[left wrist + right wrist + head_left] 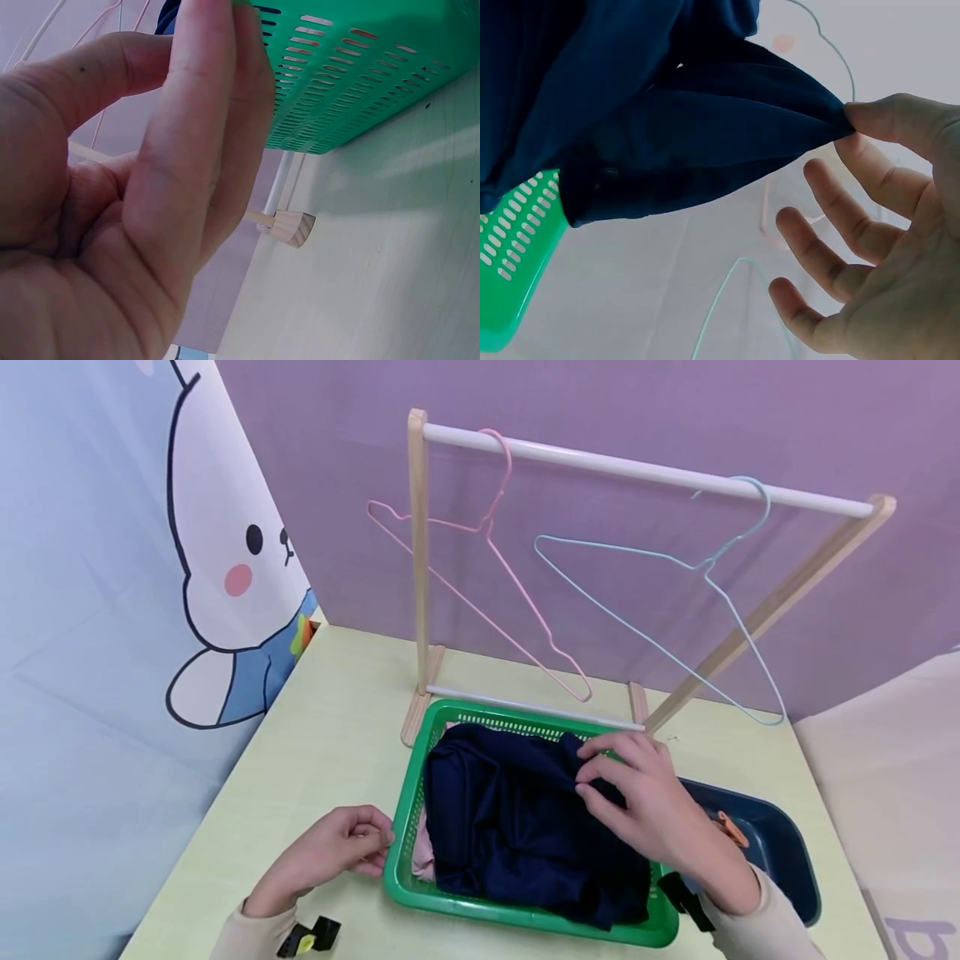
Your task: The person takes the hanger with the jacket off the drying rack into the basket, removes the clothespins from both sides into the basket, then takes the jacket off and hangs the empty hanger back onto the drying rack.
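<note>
A green plastic basket holds a crumpled navy blue garment, and some pink cloth shows beneath it. My right hand is over the basket's right side. Between thumb and index finger it pinches a fold of the navy garment, drawn out to a point in the right wrist view; the other fingers are spread away from the cloth. At the basket's left rim, my left hand has its thumb and bent fingers together on the edge. The left wrist view shows this hand close against the slotted wall, its fingertips cut off.
Behind the basket stands a wooden rack with a white rail. A pink hanger and a light blue hanger hang from it. To the right, a dark blue tray contains an orange item, partly behind my right arm.
</note>
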### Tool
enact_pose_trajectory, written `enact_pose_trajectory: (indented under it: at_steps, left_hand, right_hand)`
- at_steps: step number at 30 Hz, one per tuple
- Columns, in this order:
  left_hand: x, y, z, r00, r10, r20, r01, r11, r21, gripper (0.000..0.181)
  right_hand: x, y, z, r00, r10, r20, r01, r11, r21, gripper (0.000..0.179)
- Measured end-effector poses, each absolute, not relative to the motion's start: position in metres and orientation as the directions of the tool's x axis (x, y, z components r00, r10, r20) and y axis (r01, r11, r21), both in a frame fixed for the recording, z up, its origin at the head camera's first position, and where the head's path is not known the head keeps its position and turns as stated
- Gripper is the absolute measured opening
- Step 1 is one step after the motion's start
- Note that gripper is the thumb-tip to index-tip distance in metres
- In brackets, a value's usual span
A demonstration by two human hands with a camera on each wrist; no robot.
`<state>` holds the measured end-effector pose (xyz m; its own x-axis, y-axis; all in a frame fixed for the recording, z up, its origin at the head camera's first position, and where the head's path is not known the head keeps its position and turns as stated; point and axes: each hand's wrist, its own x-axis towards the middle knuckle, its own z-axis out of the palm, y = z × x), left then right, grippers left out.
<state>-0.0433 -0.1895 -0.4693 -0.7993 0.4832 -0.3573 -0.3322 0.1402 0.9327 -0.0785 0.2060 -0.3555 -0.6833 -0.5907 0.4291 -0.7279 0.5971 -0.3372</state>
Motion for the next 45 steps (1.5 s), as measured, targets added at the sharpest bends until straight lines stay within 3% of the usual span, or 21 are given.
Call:
enact_pose_trajectory:
  at_steps: [4,9,12,16,19,21,25,29,34,41,45]
  left_hand:
    - [-0.044,-0.190,-0.470,-0.796,0.481,-0.368,-0.342,0.143,0.929,0.016]
    - [-0.044,-0.189,-0.472,-0.796,0.475,-0.375,-0.344,0.153,0.926,0.016]
    - [-0.044,-0.188,-0.474,-0.797,0.469,-0.381,-0.346,0.163,0.924,0.018]
    - [-0.044,-0.188,-0.474,-0.796,0.468,-0.384,-0.351,0.161,0.923,0.018]
    - [-0.044,-0.188,-0.473,-0.794,0.472,-0.383,-0.351,0.158,0.923,0.018]
    - [-0.044,-0.188,-0.472,-0.793,0.476,-0.380,-0.349,0.156,0.924,0.018]
    - [-0.045,-0.189,-0.471,-0.790,0.477,-0.385,-0.352,0.161,0.922,0.018]
    - [-0.045,-0.190,-0.470,-0.786,0.476,-0.394,-0.358,0.168,0.918,0.018]
    - [-0.045,-0.190,-0.471,-0.786,0.485,-0.383,-0.355,0.153,0.922,0.018]
    - [-0.046,-0.189,-0.470,-0.785,0.493,-0.375,-0.353,0.141,0.925,0.017]
    - [-0.047,-0.188,-0.469,-0.785,0.494,-0.373,-0.346,0.148,0.926,0.016]
  right_hand:
    - [-0.066,0.204,-0.356,-0.673,-0.629,0.390,-0.740,0.585,-0.333,0.023]
    - [-0.058,0.206,-0.358,-0.668,-0.660,0.343,-0.743,0.572,-0.347,0.004]
    - [-0.056,0.211,-0.362,-0.716,-0.626,0.309,-0.698,0.619,-0.360,0.029]
    - [-0.051,0.218,-0.368,-0.847,-0.519,0.113,-0.514,0.747,-0.423,0.066]
    - [-0.049,0.223,-0.373,-0.908,-0.412,-0.071,-0.338,0.822,-0.458,0.074]
    - [-0.051,0.225,-0.377,-0.914,-0.363,-0.178,-0.239,0.841,-0.486,0.076]
    - [-0.059,0.226,-0.389,-0.879,-0.351,-0.323,-0.136,0.834,-0.535,0.076]
    - [-0.069,0.218,-0.403,-0.836,-0.409,-0.365,-0.146,0.808,-0.571,0.072]
    - [-0.083,0.199,-0.417,-0.755,-0.521,-0.398,-0.238,0.784,-0.573,0.066]
    - [-0.104,0.172,-0.434,-0.626,-0.630,-0.458,-0.452,0.773,-0.445,0.057]
    - [-0.116,0.165,-0.444,-0.562,-0.684,-0.466,-0.534,0.730,-0.427,0.057]
